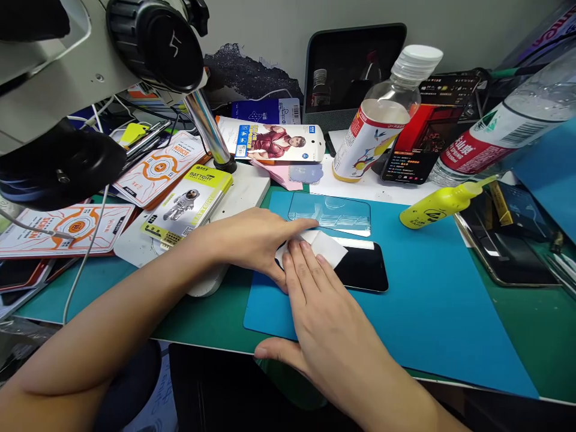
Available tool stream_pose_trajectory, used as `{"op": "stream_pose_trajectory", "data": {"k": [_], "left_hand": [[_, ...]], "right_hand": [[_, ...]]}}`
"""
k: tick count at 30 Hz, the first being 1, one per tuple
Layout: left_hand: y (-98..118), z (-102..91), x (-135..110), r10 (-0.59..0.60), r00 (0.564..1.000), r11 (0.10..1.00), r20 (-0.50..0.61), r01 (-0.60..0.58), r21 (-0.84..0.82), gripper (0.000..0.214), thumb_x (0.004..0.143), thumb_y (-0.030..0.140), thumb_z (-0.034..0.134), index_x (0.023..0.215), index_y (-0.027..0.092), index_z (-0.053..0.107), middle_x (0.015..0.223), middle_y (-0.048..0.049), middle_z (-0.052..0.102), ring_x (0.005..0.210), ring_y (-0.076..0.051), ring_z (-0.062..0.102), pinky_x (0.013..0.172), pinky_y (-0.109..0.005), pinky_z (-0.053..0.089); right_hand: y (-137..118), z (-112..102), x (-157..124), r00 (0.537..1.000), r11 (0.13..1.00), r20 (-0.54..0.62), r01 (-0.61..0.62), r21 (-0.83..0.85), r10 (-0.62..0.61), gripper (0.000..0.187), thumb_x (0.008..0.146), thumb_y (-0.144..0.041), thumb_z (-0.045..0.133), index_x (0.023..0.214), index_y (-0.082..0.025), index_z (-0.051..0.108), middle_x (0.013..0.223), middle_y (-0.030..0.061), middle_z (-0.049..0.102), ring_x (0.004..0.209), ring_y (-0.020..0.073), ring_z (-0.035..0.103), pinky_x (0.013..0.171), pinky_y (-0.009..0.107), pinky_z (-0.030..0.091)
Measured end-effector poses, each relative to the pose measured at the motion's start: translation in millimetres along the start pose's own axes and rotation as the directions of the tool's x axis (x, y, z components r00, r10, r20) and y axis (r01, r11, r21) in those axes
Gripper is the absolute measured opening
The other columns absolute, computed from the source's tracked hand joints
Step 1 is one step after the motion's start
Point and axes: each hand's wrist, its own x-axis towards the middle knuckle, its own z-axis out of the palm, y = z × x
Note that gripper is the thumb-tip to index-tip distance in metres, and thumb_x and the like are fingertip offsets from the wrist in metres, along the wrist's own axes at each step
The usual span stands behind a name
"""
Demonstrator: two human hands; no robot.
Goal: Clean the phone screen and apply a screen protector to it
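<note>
A smartphone (365,267) with a dark screen lies face up on a blue mat (432,312). My left hand (252,243) grips its left end, one finger stretched along the far edge and another at the near side. Under the fingers of my right hand (324,306) is a white wipe (327,247), pressed flat against the screen. Those fingers are straight and close together, with the thumb apart toward the table's front edge. Just beyond the phone lies a clear screen glass (335,213) with whitish streaks. The phone's left part is hidden by my hands and the wipe.
A microscope (157,45) on a white base overhangs the left side, near a battery box (193,198). A yellow squeeze bottle (438,205) leans at the mat's right. Behind are a drink bottle (378,120), a water bottle (499,129) and a propped phone (418,147).
</note>
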Motion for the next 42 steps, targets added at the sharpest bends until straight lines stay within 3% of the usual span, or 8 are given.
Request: {"op": "stream_pose_trajectory", "data": {"k": [7,15,25,32,37,42], "left_hand": [[2,-2.5,-1,-0.034,0.999,0.999,0.02,0.034,-0.011,0.113,0.084,0.062,0.087,0.172,0.022,0.031,0.099,-0.0052,0.081,0.084,-0.027,0.076,0.07,-0.027,0.043],[1,-1.0,2,-0.046,0.999,0.999,0.013,0.046,0.004,0.122,0.079,0.08,0.084,0.172,0.022,0.032,0.094,-0.0044,0.078,0.082,-0.026,0.073,0.07,-0.028,0.04],[0,-2.3,2,-0.05,0.999,0.999,0.013,0.05,-0.013,0.127,0.075,0.087,0.083,0.173,0.024,0.033,0.104,-0.0084,0.08,0.085,-0.029,0.073,0.07,-0.029,0.038],[0,-1.9,1,-0.044,0.999,0.999,0.025,0.044,-0.021,0.132,0.07,0.086,0.086,0.173,0.024,0.032,0.103,-0.0069,0.08,0.082,-0.027,0.073,0.068,-0.028,0.037],[3,-2.5,1,-0.038,0.999,0.998,0.038,0.036,0.042,0.125,0.078,0.074,0.089,0.174,0.021,0.028,0.104,-0.0085,0.081,0.088,-0.029,0.075,0.069,-0.028,0.038],[3,-3.4,0,-0.035,0.998,0.998,0.046,0.033,0.046,0.119,0.084,0.065,0.087,0.175,0.02,0.026,0.111,-0.0102,0.081,0.093,-0.028,0.077,0.07,-0.027,0.04]], "right_hand": [[19,-13,9,0.989,0.991,0.133,0.048,0.121,-0.065,0.117,0.096,-0.087,0.045,0.165,0.007,0.039,0.172,0.033,0.035,0.161,0.0436,0.041,0.127,0.057,0.047],[48,-11,-31,0.998,0.996,0.021,-0.061,-0.065,0.062,0.101,0.106,-0.078,0.036,0.164,0.004,0.045,0.171,0.0305,0.043,0.157,0.0417,0.049,0.119,0.055,0.056],[52,-11,-56,0.991,0.977,-0.033,-0.13,-0.172,0.127,0.105,0.108,-0.072,0.036,0.174,0.006,0.011,0.169,0.0367,0.044,0.154,0.0465,0.052,0.114,0.061,0.058],[15,-2,-26,0.996,0.983,-0.049,-0.081,-0.166,0.074,0.113,0.103,-0.083,0.03,0.156,0.015,0.048,0.163,0.0384,0.049,0.149,0.0482,0.058,0.113,0.056,0.06],[-4,5,-7,0.996,0.996,-0.071,-0.05,-0.079,0.045,0.119,0.094,-0.09,0.045,0.157,0.011,0.051,0.165,0.0359,0.048,0.152,0.0455,0.056,0.12,0.053,0.054],[-4,5,-5,0.998,0.998,-0.056,-0.021,-0.052,0.018,0.118,0.092,-0.09,0.051,0.158,0.008,0.052,0.166,0.033,0.049,0.152,0.0429,0.057,0.121,0.051,0.054]]}}
